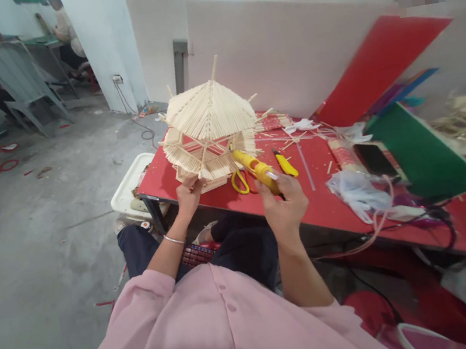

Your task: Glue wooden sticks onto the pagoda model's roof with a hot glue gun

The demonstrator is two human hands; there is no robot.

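A pavilion model made of thin wooden sticks stands near the table's left end, with a pointed upper roof over a wider lower one. My left hand is closed at the near corner of its lower roof, fingers pinched on the edge. In my right hand is a yellow hot glue gun, its nozzle pointing at the lower roof's right side. Below the gun lie scissors with a yellow handle loop, partly hidden. A yellow utility knife rests just right of the gun.
Loose sticks and scraps lie on the red table. Farther right are a plastic bag, a phone, cables and a green board. White panels stand behind. A white tray sits lower left. Other people sit farther back.
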